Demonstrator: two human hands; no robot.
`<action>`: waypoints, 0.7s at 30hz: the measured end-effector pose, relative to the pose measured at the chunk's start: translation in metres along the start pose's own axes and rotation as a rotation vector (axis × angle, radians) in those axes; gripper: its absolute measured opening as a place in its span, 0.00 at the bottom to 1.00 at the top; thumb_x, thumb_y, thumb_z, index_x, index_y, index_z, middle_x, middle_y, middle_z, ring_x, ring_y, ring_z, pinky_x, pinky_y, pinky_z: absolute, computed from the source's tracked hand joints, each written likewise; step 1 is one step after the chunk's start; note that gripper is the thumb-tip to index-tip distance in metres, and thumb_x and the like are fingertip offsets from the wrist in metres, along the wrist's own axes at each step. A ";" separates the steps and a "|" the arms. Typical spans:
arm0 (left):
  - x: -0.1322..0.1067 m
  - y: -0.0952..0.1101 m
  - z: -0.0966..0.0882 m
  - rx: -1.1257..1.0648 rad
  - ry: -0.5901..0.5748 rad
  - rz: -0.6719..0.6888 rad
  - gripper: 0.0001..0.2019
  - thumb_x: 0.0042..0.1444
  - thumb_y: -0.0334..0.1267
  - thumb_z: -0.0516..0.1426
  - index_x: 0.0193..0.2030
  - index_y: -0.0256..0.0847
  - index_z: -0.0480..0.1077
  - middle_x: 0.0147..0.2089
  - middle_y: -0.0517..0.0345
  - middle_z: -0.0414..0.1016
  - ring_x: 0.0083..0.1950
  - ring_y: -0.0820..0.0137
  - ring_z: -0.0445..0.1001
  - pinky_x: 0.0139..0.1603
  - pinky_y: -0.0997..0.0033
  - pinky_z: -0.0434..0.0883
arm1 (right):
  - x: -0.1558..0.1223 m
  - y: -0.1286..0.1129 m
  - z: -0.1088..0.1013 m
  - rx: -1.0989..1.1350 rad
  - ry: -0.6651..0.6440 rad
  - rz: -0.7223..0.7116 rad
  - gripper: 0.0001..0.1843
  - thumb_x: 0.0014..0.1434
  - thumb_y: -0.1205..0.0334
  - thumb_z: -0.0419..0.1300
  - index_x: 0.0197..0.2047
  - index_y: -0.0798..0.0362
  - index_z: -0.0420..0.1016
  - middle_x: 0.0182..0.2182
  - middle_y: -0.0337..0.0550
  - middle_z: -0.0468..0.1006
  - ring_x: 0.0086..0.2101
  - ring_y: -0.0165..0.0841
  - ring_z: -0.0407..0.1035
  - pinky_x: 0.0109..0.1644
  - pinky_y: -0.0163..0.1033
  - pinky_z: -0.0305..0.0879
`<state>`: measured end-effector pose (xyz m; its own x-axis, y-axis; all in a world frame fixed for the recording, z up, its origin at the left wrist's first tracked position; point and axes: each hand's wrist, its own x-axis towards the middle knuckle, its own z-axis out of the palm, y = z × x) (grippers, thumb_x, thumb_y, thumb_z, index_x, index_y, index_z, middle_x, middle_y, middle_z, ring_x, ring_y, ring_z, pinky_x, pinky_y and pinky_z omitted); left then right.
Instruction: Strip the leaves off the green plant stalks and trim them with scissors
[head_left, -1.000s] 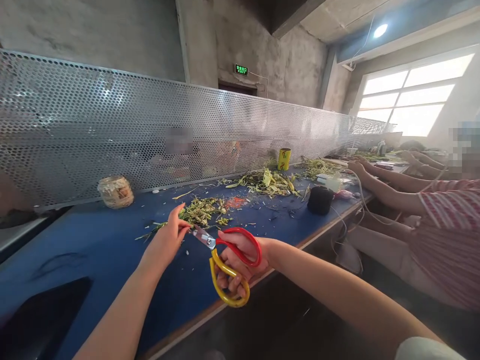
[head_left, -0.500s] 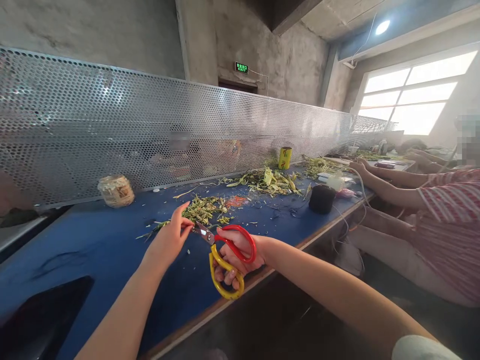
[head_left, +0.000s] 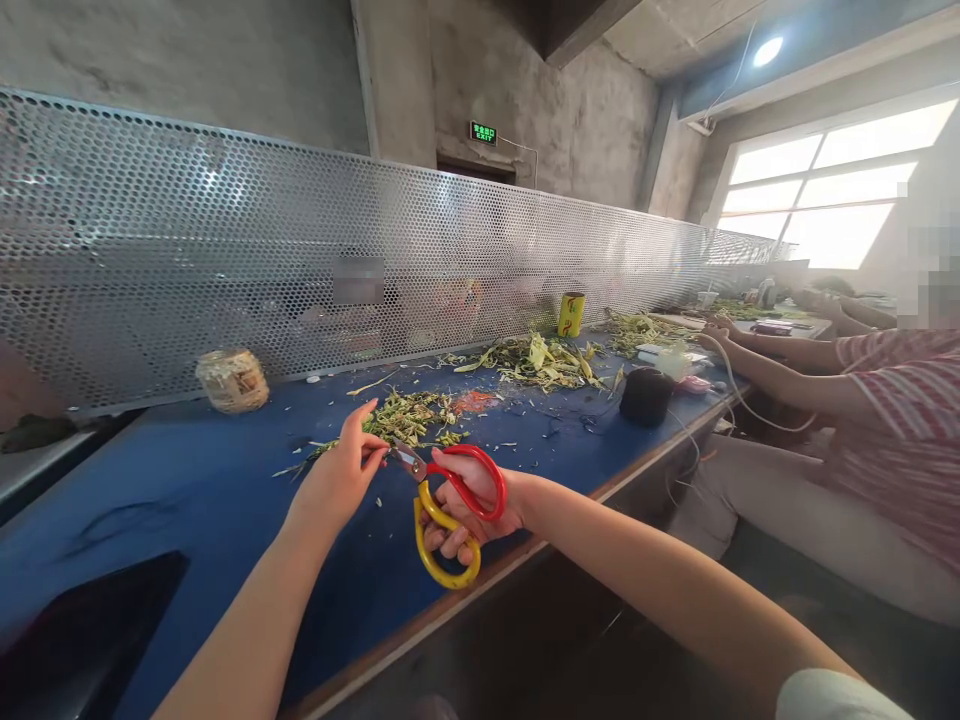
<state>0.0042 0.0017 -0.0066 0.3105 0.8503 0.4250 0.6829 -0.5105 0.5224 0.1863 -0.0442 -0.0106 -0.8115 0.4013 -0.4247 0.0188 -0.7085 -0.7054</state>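
My right hand (head_left: 469, 505) is closed round a pair of scissors (head_left: 489, 485) with one red and one yellow handle loop. The scissors' metal blades point up and left, their tips close to the fingers of my left hand (head_left: 346, 470). In a pinch, thumb and finger of the left hand meet at the blade tips; whatever lies between them is too small to name. Just behind both hands is a pile of dried yellow-green plant pieces (head_left: 409, 415) on the blue table (head_left: 225, 500).
A jar (head_left: 232, 380) stands at left by the perforated metal screen (head_left: 300, 260). Farther back lie a leafy heap (head_left: 547, 360), a yellow can (head_left: 571, 315) and a black round object (head_left: 646, 396). A dark flat object (head_left: 97, 630) lies front left. Another person (head_left: 900, 400) sits at right.
The scissors' handles have drawn slightly closer together, and my right hand has shifted a little left and up. My left hand stays almost in place. The other person's arm at right has shifted slightly.
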 end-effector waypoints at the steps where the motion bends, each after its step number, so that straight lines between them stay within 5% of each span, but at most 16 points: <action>1: 0.000 0.000 0.000 0.004 0.005 -0.002 0.28 0.51 0.37 0.48 0.59 0.40 0.45 0.37 0.55 0.75 0.37 0.66 0.75 0.40 0.66 0.69 | -0.001 0.000 0.001 0.006 0.015 -0.003 0.36 0.52 0.35 0.24 0.29 0.57 0.57 0.19 0.40 0.61 0.15 0.24 0.54 0.15 0.30 0.55; 9: 0.002 -0.004 0.001 0.028 0.023 -0.055 0.29 0.51 0.36 0.48 0.59 0.40 0.44 0.36 0.57 0.75 0.36 0.67 0.75 0.35 0.71 0.69 | -0.005 0.000 0.005 0.021 0.075 -0.060 0.35 0.52 0.34 0.27 0.27 0.57 0.58 0.17 0.35 0.56 0.13 0.19 0.47 0.11 0.23 0.47; 21: 0.001 -0.002 0.000 -0.033 0.082 -0.099 0.28 0.49 0.37 0.50 0.58 0.42 0.47 0.35 0.57 0.75 0.34 0.67 0.75 0.36 0.69 0.70 | -0.005 0.002 -0.004 -0.003 0.006 -0.104 0.33 0.52 0.34 0.31 0.28 0.56 0.57 0.17 0.34 0.57 0.13 0.18 0.48 0.11 0.22 0.48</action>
<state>0.0030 0.0040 -0.0076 0.1866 0.8843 0.4280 0.6848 -0.4294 0.5887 0.1924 -0.0455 -0.0119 -0.8058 0.4761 -0.3522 -0.0638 -0.6610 -0.7477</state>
